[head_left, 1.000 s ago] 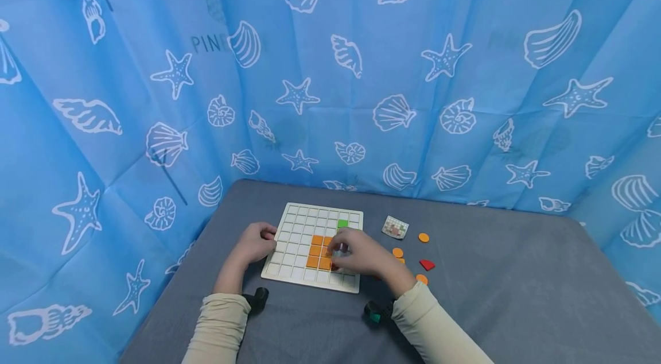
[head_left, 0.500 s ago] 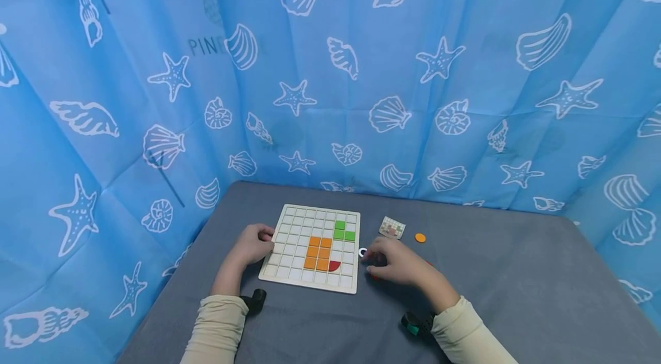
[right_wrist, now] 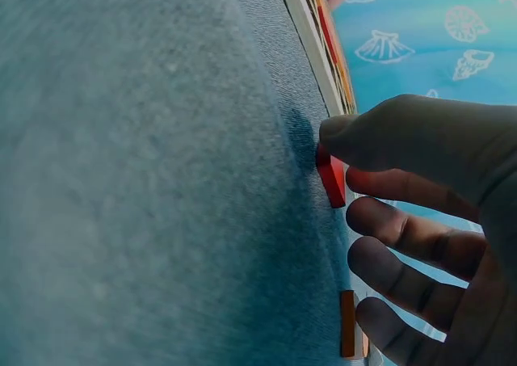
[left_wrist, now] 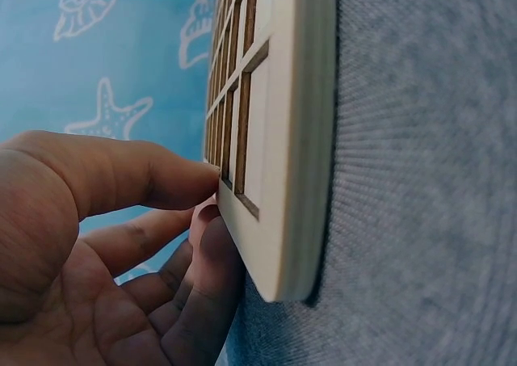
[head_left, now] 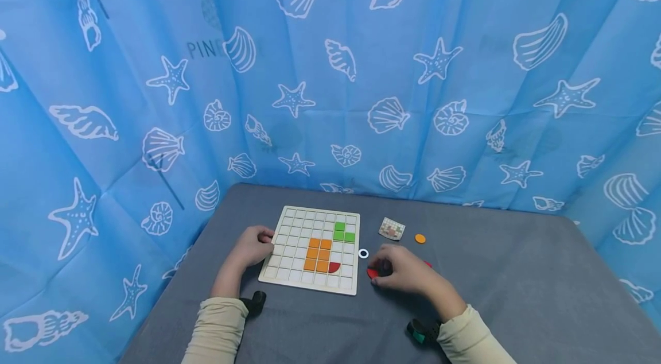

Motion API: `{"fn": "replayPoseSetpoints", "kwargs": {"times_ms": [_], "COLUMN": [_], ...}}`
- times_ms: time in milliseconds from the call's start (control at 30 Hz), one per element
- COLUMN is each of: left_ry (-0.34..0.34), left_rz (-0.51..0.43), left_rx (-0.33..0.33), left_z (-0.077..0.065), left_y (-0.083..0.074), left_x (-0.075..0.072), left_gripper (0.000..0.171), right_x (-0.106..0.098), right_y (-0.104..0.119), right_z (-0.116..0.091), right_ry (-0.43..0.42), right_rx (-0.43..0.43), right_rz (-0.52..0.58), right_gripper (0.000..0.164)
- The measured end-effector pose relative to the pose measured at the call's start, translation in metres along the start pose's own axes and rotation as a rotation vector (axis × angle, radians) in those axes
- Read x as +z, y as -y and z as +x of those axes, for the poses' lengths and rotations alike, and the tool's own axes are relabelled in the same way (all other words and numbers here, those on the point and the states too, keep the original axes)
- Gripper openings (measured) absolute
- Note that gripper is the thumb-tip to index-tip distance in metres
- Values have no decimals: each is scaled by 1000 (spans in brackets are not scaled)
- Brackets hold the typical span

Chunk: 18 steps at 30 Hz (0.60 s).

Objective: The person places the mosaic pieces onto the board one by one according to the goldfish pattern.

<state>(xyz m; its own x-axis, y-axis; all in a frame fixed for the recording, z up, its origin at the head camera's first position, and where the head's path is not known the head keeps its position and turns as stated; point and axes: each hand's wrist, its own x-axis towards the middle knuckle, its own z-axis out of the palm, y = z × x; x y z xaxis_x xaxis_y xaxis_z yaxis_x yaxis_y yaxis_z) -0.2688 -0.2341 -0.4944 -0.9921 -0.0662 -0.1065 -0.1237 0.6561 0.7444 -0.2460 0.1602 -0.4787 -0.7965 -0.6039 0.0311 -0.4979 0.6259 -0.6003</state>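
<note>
A pale wooden grid board (head_left: pixel 294 275) lies on the grey cloth. My left hand (head_left: pixel 252 246) holds its left edge, the thumb (left_wrist: pixel 174 176) on the rim and the other fingers at the side. Orange squares (head_left: pixel 317 255), green squares (head_left: pixel 339 231) and a red quarter-circle tile (head_left: pixel 334 267) sit in its cells. To the right of the board, my right hand (head_left: pixel 400 268) pinches a second red tile (right_wrist: pixel 329 178) between thumb and index finger, low over the cloth. The other right fingers are spread, near an orange piece (right_wrist: pixel 347 324). The hand partly covers the red tile.
A white ring (head_left: pixel 364 254) lies just right of the board. Behind the right hand are a small pattern card (head_left: pixel 392 229) and an orange disc (head_left: pixel 420 238). Another red piece (head_left: pixel 427 264) peeks out beyond the hand. A blue shell-print curtain (head_left: pixel 330 65) borders the table.
My right hand has let go of the red quarter-circle on the board, moved right to the table and taken hold of another red tile. The left hand has stayed at the board's edge.
</note>
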Motion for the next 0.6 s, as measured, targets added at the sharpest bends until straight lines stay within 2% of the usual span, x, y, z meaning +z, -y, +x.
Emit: {"fn": "replayPoseSetpoints", "kwargs": {"times_ms": [300, 600], "left_ry": [-4, -1], "left_rz": [-7, -9], "left_rx": [-9, -4], "left_z": [1, 0], "left_y": [-1, -1], "left_x": [0, 0], "left_gripper": [37, 37], "right_x": [4, 5], "right_y": [-1, -1], "right_z": [1, 1], "right_ry": [8, 5], "right_rx": [38, 27], "right_rz": [-22, -14], "right_gripper": [18, 17]}}
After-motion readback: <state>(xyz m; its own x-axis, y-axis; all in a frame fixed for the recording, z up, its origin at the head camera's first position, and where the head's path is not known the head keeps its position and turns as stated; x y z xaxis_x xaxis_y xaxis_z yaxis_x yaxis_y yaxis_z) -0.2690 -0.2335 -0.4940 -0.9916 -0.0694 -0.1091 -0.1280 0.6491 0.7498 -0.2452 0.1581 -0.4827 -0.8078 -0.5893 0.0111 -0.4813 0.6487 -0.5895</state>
